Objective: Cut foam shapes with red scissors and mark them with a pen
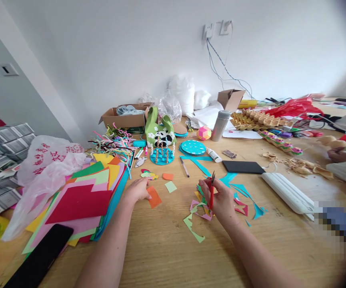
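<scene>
My left hand (136, 190) is closed at the near edge of an orange felt piece (155, 197), its thumb over the edge. Just beyond it lie small cut felt shapes (149, 174), another orange piece (168, 176) and a pale green square (171, 187). Red-handled scissors (211, 194) are in my right hand (223, 199), closed around the handles with the blades pointing up and away. Under and around that hand are felt offcuts in pink, green and yellow (201, 208), red (241, 207) and blue (258, 211).
Stacked felt sheets (77, 204) and a black phone (41, 256) lie left. Behind stand a blue disc with twisted posts (162, 157), a green panda bag (161, 132) and a grey bottle (221, 126). A white power strip (287, 194) sits right, near another person's hand (339, 155).
</scene>
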{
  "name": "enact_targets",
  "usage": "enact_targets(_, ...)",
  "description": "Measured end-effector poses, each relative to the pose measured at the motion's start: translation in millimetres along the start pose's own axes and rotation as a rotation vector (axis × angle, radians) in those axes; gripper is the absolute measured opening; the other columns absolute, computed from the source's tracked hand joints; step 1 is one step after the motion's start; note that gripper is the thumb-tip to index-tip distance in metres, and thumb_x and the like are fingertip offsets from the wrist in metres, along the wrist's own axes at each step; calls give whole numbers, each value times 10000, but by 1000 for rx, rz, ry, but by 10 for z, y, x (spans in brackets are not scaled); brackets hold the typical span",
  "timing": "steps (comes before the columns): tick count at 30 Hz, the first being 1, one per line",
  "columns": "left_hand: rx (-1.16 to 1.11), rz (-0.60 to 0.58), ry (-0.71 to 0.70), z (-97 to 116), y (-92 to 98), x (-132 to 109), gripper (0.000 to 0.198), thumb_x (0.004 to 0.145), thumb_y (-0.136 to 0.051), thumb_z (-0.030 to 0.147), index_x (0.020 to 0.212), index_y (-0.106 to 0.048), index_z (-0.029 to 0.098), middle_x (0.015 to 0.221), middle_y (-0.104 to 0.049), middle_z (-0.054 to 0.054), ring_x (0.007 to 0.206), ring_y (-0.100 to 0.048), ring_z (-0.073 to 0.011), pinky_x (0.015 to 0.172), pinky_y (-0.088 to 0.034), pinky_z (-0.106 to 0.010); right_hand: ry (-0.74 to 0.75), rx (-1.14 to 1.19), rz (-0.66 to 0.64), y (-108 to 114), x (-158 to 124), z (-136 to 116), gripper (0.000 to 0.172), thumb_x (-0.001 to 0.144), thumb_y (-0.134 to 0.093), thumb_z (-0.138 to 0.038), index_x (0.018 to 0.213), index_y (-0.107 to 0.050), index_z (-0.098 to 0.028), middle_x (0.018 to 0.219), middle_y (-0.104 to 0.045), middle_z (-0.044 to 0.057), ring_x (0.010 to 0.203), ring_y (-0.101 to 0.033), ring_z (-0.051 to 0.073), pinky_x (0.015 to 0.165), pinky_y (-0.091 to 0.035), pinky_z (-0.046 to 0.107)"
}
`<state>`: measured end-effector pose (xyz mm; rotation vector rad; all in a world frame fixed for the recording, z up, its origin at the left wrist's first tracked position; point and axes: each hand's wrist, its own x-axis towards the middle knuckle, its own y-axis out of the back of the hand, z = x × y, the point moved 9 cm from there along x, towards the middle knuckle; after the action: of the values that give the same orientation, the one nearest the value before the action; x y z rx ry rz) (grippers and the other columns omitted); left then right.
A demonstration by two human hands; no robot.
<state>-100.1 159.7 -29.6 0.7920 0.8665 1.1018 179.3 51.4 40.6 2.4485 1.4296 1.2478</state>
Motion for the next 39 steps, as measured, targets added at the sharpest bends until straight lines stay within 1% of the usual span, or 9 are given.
enact_targets(5,-106,-28,-28,5,25,13,166,533,-721,157,548,-563,206,585,-580,27,686,-611,-193,624,-409,-258,-24,10,-32,-36,-8,18,267,850,-589,-384,668,-598,-188,631,-626,26,582,-574,162,582,-447,276)
enact_targets(8,-235,-80,-114,221,76,-61,56,639,-659,220,685,-650,190,715,-668,0,734,-623,-184,648,-436,-258,-87,58,-76,-80,-22,11,297,836,-596,-425,661,-602,-185,621,-628,31,575,-571,168,557,-450,274)
enact_targets(12,-694,-200,-206,644,131,-259,255,641,-689,324,841,-671,168,840,-702,-23,785,-622,-186,685,-445,-268,-202,285,-300,-298,-97,-90,279,808,-628,-455,806,-657,-178,738,-681,47,669,-631,196,605,-496,288)
enact_targets(15,-770,-295,-249,909,99,-406,282,633,-718,335,857,-686,167,825,-694,-23,774,-613,-178,693,-438,-263,-290,533,-390,-403,-156,-201,306,738,-693,-438,888,-651,-175,849,-699,69,791,-656,219,681,-527,312)
enact_targets(18,-811,-329,-246,1027,51,-462,260,628,-746,303,839,-695,161,819,-690,-23,770,-608,-169,701,-442,-260,-408,635,-431,-470,-208,-204,285,699,-705,-406,856,-642,-176,742,-649,29,633,-595,165,539,-480,263)
enact_targets(21,-913,-303,-232,1056,28,-447,285,630,-776,312,845,-690,146,821,-681,-31,734,-589,-146,644,-441,-238,-475,674,-412,-479,-220,-153,240,679,-699,-352,830,-641,-175,678,-601,1,570,-534,137,491,-424,239)
enact_targets(27,-1240,-313,-137,1137,-164,-447,365,645,-795,403,864,-673,137,731,-652,-21,606,-556,-98,607,-457,-232,-531,709,-178,-327,-165,0,283,666,-709,-375,852,-655,-169,720,-633,23,664,-584,168,628,-462,284)
enact_targets(32,-1245,-179,-80,1211,-285,-459,374,545,-839,362,767,-685,103,653,-650,-26,539,-548,-98,540,-438,-222,-532,681,-153,-312,-163,30,341,680,-717,-438,874,-648,-167,741,-637,37,679,-580,176,639,-467,295)
enact_targets(39,-1431,123,-35,1112,-99,-481,329,519,-843,336,686,-676,107,626,-679,-44,567,-620,-146,588,-509,-272,-467,591,-423,-500,-259,-110,527,839,-483,-651,809,-600,-138,709,-620,58,666,-578,162,609,-453,269)
